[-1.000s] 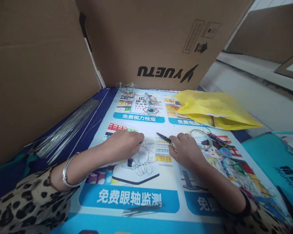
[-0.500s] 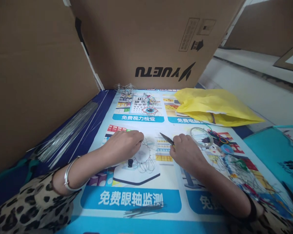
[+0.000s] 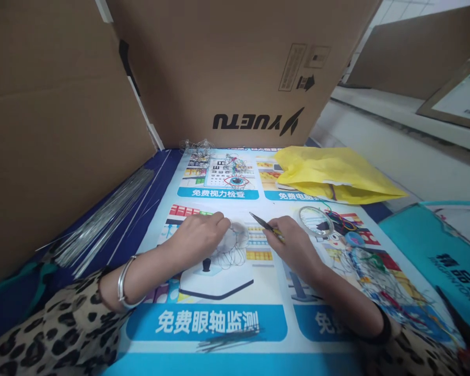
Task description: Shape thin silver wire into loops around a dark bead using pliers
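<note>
My left hand (image 3: 201, 236) is closed in a pinch on a thin wire piece (image 3: 232, 256) bent into several loops like petals. That looped wire spreads below and to the right of my fingertips, over the printed sheet. In my right hand (image 3: 292, 241) are slim pointed pliers (image 3: 261, 221), gripped by their yellow and dark handles. Their tip points up and left, a short way right of the looped wire and apart from it. Whether the jaws are parted is too small to tell.
Straight wires (image 3: 105, 216) lie bundled at left; short dark wires (image 3: 231, 338) lie in front. A clear tape roll (image 3: 315, 221), coloured threads (image 3: 342, 222) and tangled wirework (image 3: 379, 277) are at right. Behind are a yellow bag (image 3: 332, 172), more wirework (image 3: 235, 164) and a cardboard wall (image 3: 235, 68).
The camera view has shifted slightly. The looped wire at my left fingertips has turned a little, and the pliers' handle shows more in my right hand.
</note>
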Motion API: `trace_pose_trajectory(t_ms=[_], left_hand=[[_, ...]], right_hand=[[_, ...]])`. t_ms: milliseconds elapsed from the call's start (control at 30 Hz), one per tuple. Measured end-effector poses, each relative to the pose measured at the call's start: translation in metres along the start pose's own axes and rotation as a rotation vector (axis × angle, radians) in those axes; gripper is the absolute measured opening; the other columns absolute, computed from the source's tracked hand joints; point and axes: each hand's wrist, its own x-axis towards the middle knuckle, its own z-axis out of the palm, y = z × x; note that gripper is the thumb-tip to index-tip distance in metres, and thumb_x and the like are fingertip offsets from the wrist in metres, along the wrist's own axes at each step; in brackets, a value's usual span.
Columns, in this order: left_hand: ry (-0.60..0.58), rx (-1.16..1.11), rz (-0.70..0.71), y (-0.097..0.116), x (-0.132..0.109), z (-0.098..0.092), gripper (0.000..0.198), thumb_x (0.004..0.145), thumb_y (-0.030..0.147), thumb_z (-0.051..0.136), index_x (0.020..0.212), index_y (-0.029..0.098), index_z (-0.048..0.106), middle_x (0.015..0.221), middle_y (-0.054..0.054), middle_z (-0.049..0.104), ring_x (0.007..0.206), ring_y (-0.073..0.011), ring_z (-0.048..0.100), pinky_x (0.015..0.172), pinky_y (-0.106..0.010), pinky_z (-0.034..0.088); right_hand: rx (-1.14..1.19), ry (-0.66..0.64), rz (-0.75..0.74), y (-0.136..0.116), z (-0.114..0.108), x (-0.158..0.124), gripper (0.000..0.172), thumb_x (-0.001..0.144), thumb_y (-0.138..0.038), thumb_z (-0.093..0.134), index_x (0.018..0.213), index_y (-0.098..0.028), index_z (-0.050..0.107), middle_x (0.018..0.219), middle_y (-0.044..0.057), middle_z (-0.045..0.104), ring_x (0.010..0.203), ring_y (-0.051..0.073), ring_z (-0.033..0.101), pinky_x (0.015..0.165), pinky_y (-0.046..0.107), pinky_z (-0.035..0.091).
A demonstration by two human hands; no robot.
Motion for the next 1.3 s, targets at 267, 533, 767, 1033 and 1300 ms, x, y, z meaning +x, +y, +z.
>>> trace_pose_trajectory(t_ms=[267, 533, 767, 1033, 1300], left_hand=[[0.031, 0.019, 0.03, -0.002, 0.0, 0.003, 0.017, 0.082, 0.008, 0.038, 0.078, 0.015, 0.053, 0.072, -0.004, 0.054, 0.052, -0.0129, 0.047, 0.044, -0.025, 0.03], [0.088, -0.038, -0.022, -0.005, 0.001, 0.013, 0.015, 0.084, 0.017, 0.042, 0.075, 0.017, 0.053, 0.07, -0.002, 0.054, 0.06, -0.0152, 0.05, 0.052, -0.027, 0.033], [0.014, -0.482, -0.188, -0.005, 0.006, 0.016, 0.015, 0.086, 0.016, 0.038, 0.083, 0.016, 0.053, 0.08, -0.003, 0.058, 0.074, -0.0162, 0.052, 0.068, -0.03, 0.04], [-0.013, -0.94, -0.278, -0.011, 0.008, 0.025, 0.013, 0.084, 0.013, 0.039, 0.084, 0.018, 0.051, 0.086, 0.0, 0.061, 0.075, -0.0123, 0.053, 0.066, -0.024, 0.039], [-0.015, -0.832, -0.237, -0.01, 0.008, 0.025, 0.013, 0.087, 0.016, 0.036, 0.085, 0.017, 0.049, 0.084, -0.002, 0.058, 0.078, -0.015, 0.05, 0.07, -0.028, 0.04]], right_hand=[[0.129, -0.107, -0.162, -0.011, -0.004, 0.015, 0.014, 0.077, -0.024, 0.057, 0.088, -0.018, 0.064, 0.084, 0.005, 0.062, 0.083, 0.017, 0.056, 0.076, 0.029, 0.044], [-0.099, -0.246, -0.285, -0.019, -0.007, 0.024, 0.02, 0.083, -0.026, 0.049, 0.091, -0.019, 0.065, 0.081, 0.006, 0.062, 0.08, 0.017, 0.055, 0.07, 0.027, 0.042], [-0.099, -0.251, -0.315, -0.019, -0.006, 0.023, 0.019, 0.083, -0.025, 0.049, 0.093, -0.02, 0.065, 0.079, 0.005, 0.06, 0.078, 0.016, 0.053, 0.069, 0.026, 0.04], [-0.088, -0.23, -0.355, -0.018, -0.005, 0.022, 0.02, 0.083, -0.025, 0.049, 0.093, -0.019, 0.064, 0.079, 0.006, 0.059, 0.078, 0.015, 0.051, 0.07, 0.026, 0.039], [-0.07, -0.212, -0.386, -0.019, -0.004, 0.021, 0.019, 0.084, -0.024, 0.049, 0.092, -0.018, 0.064, 0.08, 0.006, 0.059, 0.079, 0.016, 0.051, 0.071, 0.027, 0.04]])
